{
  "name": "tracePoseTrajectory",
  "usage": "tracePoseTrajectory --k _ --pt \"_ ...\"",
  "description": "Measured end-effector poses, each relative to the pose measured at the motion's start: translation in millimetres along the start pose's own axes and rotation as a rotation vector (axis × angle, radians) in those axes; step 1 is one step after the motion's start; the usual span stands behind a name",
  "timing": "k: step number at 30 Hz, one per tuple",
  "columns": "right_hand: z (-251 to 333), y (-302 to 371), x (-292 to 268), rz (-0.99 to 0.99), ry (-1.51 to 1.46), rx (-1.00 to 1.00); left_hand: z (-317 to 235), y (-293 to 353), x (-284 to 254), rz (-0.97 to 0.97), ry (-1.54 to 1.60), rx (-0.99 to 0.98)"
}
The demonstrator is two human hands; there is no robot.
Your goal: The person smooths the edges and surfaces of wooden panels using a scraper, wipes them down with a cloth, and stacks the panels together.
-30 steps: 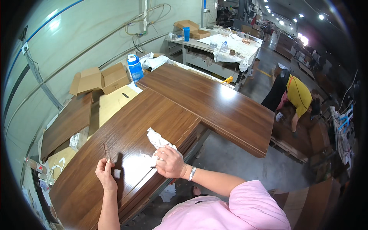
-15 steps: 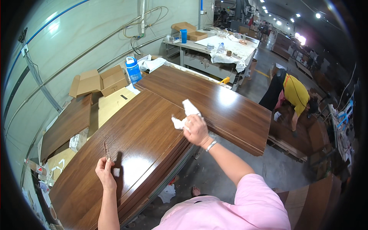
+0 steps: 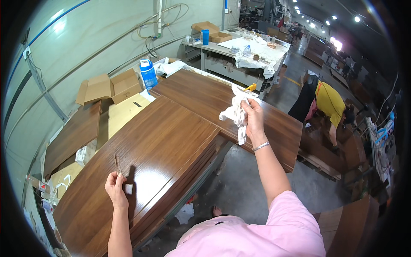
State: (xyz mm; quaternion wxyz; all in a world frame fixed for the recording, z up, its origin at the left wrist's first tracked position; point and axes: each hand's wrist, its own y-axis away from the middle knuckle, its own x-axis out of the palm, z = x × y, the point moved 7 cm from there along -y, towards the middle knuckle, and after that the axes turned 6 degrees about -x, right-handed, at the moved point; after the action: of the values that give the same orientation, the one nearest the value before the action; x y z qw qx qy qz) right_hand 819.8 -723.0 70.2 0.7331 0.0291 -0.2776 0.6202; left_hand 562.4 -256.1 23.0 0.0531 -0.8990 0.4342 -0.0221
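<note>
From head height we look forward and down, close over a glossy brown wooden panel (image 3: 158, 128), pale-green smooth wall (image 3: 102, 25) toward ten o'clock.

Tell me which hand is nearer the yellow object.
Right: the right hand, gripping a white cloth, appears just below the yellow object in view; the left hand is far to its left, over the nearer brown panel.

Ceiling lamps (image 3: 357, 19) dot the dim far hall, where a pinkish-white glow (image 3: 337, 44) burns out and distant detail turns murky. The near brown wood-grain panel (image 3: 171, 128) is well lit, with white glare toward its front edge and a dark shadow beside the left hand (image 3: 116, 190). The pale wall (image 3: 107, 30) bears a soft highlight; straight lines bend toward the black fisheye rim.
</note>
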Motion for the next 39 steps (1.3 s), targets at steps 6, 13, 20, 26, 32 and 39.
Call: tracePoseTrajectory --k 6,13,20,26,32,39 --pt "11 91 88 0.46 0.348 -0.314 0 2 -3 -0.001 -0.007 0.0" --pt "-44 187 138 0.822 0.974 -0.659 3 0 -4 0.012 0.021 -0.003" --pt "-58 124 93 0.522 1.084 -0.673 -3 3 -2 0.004 0.014 0.005" --pt "-85 51 31 0.252 0.869 -0.313 -3 4 0 0.01 0.005 -0.019" --pt "-117 11 12 0.254 0.779 -0.106 0 2 -4 0.041 0.012 -0.007" --pt "-91 -9 -43 -0.118 0.208 0.101 1 1 -1 0.026 -0.016 -0.003"
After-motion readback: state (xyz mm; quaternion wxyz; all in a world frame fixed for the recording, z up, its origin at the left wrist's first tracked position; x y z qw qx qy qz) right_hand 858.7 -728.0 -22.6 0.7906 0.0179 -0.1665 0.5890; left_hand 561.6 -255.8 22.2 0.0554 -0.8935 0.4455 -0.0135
